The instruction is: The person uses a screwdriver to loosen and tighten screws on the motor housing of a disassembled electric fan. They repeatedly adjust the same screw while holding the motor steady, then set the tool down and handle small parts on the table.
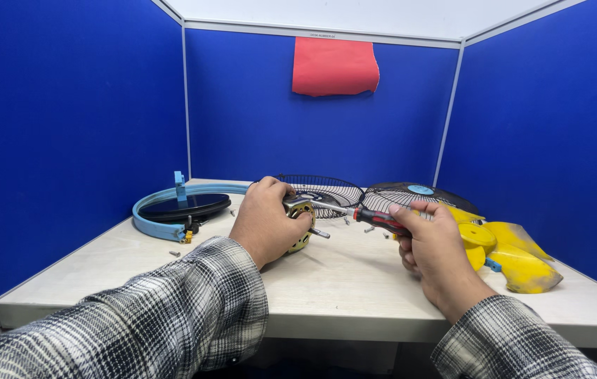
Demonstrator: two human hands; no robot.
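Observation:
My left hand (pixel 265 219) grips a small fan motor (pixel 300 224) with brass-coloured windings and a steel shaft, held just above the table. My right hand (pixel 433 249) holds a screwdriver (pixel 376 218) with a red and black handle. Its metal tip points left and meets the top of the motor. Both sleeves are black and white plaid.
Two black wire fan guards (pixel 326 191) lie behind the hands. A yellow fan blade (pixel 513 256) rests at the right. A light blue ring (pixel 154 223) with a dark disc lies at the left, loose screws (pixel 174 253) nearby. Blue partition walls enclose the pale table (pixel 355 281).

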